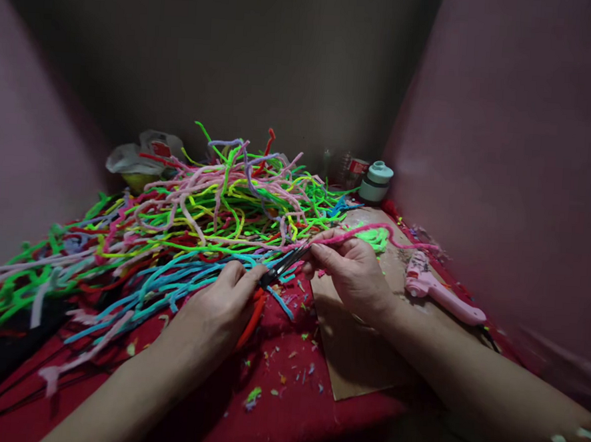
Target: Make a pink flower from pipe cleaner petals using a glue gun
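My left hand is closed round the orange handles of a pair of scissors, whose dark blades point right and up. The blade tips meet a pink pipe cleaner that my right hand pinches between thumb and fingers. The pink strand runs on to the right over a brown cardboard sheet. Just behind both hands lies a big heap of pipe cleaners in green, yellow, pink, blue and red.
A red cloth strewn with small clippings covers the surface. A pink glue gun lies at the right on the cardboard. A pale round container and a plastic bag stand at the back. Walls close in on both sides.
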`<state>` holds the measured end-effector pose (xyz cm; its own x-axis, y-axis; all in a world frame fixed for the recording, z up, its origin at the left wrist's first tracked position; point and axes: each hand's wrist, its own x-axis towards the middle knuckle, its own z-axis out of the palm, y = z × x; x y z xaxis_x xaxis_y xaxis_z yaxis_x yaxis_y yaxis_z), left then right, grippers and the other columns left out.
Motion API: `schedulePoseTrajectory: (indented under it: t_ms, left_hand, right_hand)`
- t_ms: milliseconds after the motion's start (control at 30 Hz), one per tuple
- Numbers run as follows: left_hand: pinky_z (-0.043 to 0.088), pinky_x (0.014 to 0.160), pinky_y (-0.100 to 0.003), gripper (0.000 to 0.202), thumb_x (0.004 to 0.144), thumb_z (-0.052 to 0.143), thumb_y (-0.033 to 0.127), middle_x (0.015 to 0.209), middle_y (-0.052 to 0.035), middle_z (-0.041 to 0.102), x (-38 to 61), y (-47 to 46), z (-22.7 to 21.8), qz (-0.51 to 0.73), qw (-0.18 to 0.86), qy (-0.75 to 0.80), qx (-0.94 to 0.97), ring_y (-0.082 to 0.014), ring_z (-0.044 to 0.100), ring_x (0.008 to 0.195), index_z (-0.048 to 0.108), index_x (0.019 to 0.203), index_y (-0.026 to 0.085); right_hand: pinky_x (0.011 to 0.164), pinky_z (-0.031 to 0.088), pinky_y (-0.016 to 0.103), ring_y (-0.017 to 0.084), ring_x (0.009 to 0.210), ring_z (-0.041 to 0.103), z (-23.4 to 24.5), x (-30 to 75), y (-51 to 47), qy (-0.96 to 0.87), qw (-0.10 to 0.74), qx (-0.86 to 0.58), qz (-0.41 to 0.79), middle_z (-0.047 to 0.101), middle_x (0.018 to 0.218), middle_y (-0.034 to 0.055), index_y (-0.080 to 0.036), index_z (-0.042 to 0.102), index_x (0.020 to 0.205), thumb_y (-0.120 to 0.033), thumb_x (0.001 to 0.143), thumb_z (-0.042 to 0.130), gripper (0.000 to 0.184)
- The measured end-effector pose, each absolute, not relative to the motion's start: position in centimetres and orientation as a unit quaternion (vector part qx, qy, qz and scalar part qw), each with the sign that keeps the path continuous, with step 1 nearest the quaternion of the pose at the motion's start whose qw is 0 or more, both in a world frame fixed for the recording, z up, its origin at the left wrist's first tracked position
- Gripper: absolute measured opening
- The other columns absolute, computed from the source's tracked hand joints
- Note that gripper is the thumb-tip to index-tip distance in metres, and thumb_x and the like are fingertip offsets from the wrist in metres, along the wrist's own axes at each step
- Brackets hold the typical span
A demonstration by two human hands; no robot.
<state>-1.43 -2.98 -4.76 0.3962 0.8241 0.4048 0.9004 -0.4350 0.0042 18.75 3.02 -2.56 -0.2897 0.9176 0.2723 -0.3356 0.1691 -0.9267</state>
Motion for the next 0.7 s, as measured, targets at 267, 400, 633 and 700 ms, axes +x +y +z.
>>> schedulePoseTrajectory:
  t_ms: [267,400,633,700]
  left_hand:
    - [0.041,0.051,-0.024,0.041,0.086,0.033,0.016,0.089,-0.0082,0.049,-1.89,-2.95,-5.45,-0.170,0.121,-0.512,-0.833,-0.0134,0.049,0.059,0.040,0.126,0.014]
    - [0.041,0.049,-0.024,0.039,0.086,0.032,0.016,0.086,-0.0069,0.049,-1.59,-3.23,-4.97,-0.156,0.116,-0.521,-0.831,-0.0143,0.052,0.058,0.044,0.123,0.015]
    - [0.045,0.051,-0.024,0.040,0.083,0.033,0.009,0.084,-0.0062,0.048,-1.08,-3.08,-4.80,-0.146,0.114,-0.517,-0.836,-0.0150,0.055,0.060,0.045,0.121,0.013]
    - [0.045,0.051,-0.024,0.041,0.083,0.033,0.009,0.085,-0.0066,0.049,-1.03,-3.06,-5.02,-0.143,0.126,-0.514,-0.837,-0.0146,0.054,0.059,0.044,0.123,0.011]
  right_hand:
    - [0.054,0.048,0.023,0.010,0.053,0.059,-2.57,18.84,3.05,-0.543,0.518,-0.269,0.603,0.064,0.060,0.0002,-0.014,0.062,0.072,-0.024,0.076,0.063,0.010]
    - [0.053,0.048,0.025,0.010,0.052,0.058,-2.49,18.85,2.97,-0.539,0.511,-0.276,0.610,0.063,0.058,0.0005,-0.014,0.062,0.070,-0.023,0.075,0.063,0.010]
    - [0.054,0.051,0.027,0.011,0.052,0.060,-2.44,18.88,2.92,-0.501,0.500,-0.288,0.645,0.067,0.065,0.0032,-0.013,0.061,0.071,-0.024,0.073,0.064,0.012]
    - [0.054,0.051,0.027,0.011,0.052,0.060,-2.41,18.92,2.92,-0.499,0.498,-0.288,0.648,0.067,0.064,0.0034,-0.013,0.061,0.070,-0.024,0.073,0.064,0.012]
